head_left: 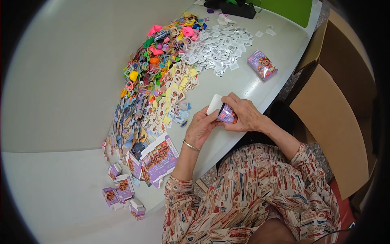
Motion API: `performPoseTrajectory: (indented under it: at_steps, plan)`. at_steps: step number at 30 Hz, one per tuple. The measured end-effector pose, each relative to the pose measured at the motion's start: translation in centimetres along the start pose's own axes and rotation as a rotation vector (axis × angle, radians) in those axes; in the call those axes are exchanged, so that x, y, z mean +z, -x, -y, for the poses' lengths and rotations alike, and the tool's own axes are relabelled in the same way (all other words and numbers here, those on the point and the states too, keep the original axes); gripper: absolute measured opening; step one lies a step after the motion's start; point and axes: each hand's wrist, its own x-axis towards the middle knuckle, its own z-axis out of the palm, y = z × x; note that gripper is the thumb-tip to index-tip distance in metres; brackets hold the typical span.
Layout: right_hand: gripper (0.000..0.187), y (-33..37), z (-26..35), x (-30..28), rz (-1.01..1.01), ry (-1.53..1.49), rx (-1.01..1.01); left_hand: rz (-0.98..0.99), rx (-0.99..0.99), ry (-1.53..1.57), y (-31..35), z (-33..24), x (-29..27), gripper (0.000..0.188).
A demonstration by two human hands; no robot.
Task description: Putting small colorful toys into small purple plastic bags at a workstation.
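Between my two hands, over the table's near edge, is a small purple printed carton (227,114) with a white flap standing up at its top. My left hand (200,125), with a bangle at the wrist, has its thumb and fingers closed on the flap side of the carton. Wrapped round the other side is my right hand (246,114), its fingers curled over the top near the flap. What lies inside the carton is hidden. A larger purple box (263,65) rests on the table beyond my right hand.
Heaps of small colourful plastic trinkets (156,57), white square packets (221,44) and printed cards (170,97) cover the table's middle. Flattened purple cartons (160,157) and several small folded boxes (124,187) lie at left. A black tape dispenser (239,9) stands far back. An open cardboard box (329,126) sits at right.
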Motion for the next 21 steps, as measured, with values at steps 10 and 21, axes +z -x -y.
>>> performPoseTrajectory:
  at_steps: [10,21]
  plan:
    - [0.077,0.3,0.2,0.1,-0.061,0.094,0.010,-0.336,0.615,-0.838,1.7,3.9,3.6,0.035]
    - [0.084,0.9,1.1,0.9,0.020,0.230,0.092,-0.373,0.420,-0.319,0.4,3.8,2.4,0.024]
